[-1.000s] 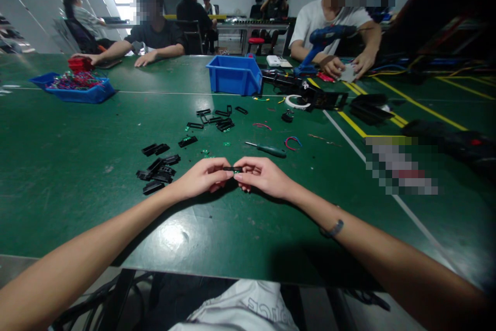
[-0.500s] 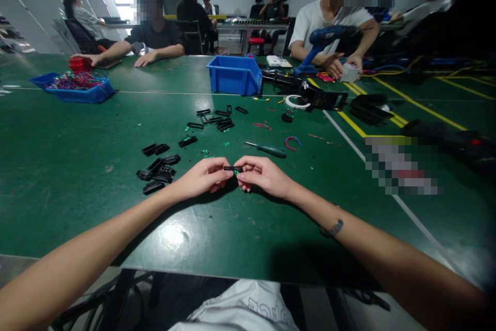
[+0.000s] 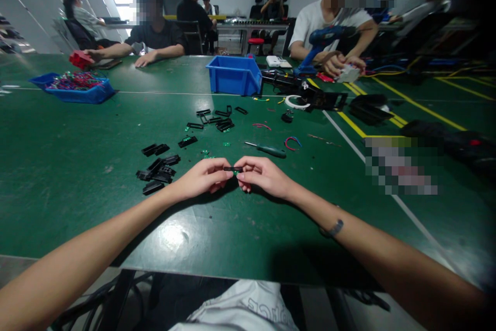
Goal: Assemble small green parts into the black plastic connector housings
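Observation:
Between my two hands is a small black plastic frame (image 3: 233,169) with a bit of green circuit board at its lower side. My left hand (image 3: 211,175) pinches its left end between thumb and fingers. The right end is gripped the same way by my right hand (image 3: 260,173). Much of the frame is covered by my fingertips. Left of my left hand lies a pile of black plastic housings (image 3: 157,171). Beyond my hands are thin black frames (image 3: 223,123), small green circuit boards (image 3: 206,154) and a screwdriver (image 3: 271,150) with a dark green handle.
A blue bin (image 3: 234,75) stands mid-table, and a blue tray of wires (image 3: 77,88) sits far left. Red and blue wires (image 3: 292,143) lie past the screwdriver. A blue cordless drill (image 3: 323,44) stands near a co-worker in white (image 3: 318,21). Another co-worker (image 3: 155,34) sits opposite, left.
My hands and the black frame stay almost still. Across the table, the co-worker on the left has lifted and tilted a red object; the co-worker in white has shifted their hands around a pale block.

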Demonstrator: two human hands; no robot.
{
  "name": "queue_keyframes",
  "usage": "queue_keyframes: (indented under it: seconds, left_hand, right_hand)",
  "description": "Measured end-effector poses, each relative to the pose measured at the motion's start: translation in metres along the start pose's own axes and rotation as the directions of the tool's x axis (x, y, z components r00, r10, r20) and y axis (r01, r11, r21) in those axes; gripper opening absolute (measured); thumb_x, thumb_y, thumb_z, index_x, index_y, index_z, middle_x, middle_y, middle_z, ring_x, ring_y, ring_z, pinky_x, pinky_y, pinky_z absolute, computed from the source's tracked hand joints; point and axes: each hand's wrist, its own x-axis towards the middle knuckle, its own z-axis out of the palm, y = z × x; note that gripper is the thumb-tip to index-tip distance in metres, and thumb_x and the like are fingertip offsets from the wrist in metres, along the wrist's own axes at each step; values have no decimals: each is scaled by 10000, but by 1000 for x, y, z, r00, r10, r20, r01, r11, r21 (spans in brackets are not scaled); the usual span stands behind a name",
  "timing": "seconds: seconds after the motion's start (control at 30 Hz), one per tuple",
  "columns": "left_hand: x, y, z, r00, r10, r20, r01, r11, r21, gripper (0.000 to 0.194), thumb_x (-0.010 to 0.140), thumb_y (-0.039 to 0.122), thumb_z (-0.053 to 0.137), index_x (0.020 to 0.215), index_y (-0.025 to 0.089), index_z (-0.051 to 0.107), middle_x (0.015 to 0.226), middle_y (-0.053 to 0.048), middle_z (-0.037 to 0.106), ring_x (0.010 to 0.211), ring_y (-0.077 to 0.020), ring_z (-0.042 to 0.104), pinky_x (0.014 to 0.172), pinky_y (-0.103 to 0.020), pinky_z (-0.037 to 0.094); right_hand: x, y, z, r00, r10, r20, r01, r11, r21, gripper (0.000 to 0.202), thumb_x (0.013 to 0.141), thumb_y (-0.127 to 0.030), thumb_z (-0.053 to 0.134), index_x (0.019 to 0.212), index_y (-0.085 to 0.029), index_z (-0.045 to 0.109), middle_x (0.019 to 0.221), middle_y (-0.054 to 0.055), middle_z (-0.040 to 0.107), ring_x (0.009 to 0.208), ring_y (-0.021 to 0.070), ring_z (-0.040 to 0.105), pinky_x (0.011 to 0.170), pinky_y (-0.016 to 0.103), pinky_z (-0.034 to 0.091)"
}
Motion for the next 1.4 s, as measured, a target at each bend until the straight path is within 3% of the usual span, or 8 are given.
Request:
queue_keyframes:
  seconds: [0.47, 0.83, 1.07, 1.4]
  left_hand:
    - [0, 3, 2, 1000, 3, -15, -3, 1000, -2, 315, 952, 438, 561, 850, 140, 568, 635, 34, 527, 474, -56, 464, 433, -162, 341]
    - [0, -2, 1, 999, 15, -44, -15, 1000, 9, 492, 1005, 557, 424, 825, 126, 580, 644, -1, 569, 460, -64, 474, 402, -169, 316]
    - [2, -4, 1, 999, -8, -47, 7, 999, -34, 488, 1006, 558, 416, 825, 130, 565, 660, -4, 574, 463, -63, 477, 398, -164, 315]
    - [-1, -4, 8, 996, 18, -90, -17, 1000, 11, 530, 1023, 577, 353, 797, 142, 553, 640, 9, 554, 497, -69, 475, 458, -180, 347]
  right_hand:
    - [0, -1, 0, 1000, -3, 5, 3, 1000, 6, 263, 897, -391, 692, 987, -157, 612, 721, 9, 646, 612, 129, 595, 592, 269, 514]
    - [-1, -2, 0, 1000, -6, 12, 6, 1000, 5, 284, 923, -423, 674, 989, -151, 630, 727, 15, 659, 609, 123, 596, 604, 264, 518]
    - [0, -2, 1, 1000, -3, 8, 3, 1000, 4, 295, 925, -433, 672, 988, -147, 632, 725, 18, 663, 607, 122, 600, 601, 261, 524]
    - [-2, 2, 6, 997, -23, -74, 19, 999, -47, 278, 910, -420, 692, 1007, -165, 639, 742, 15, 667, 613, 129, 614, 589, 259, 527]
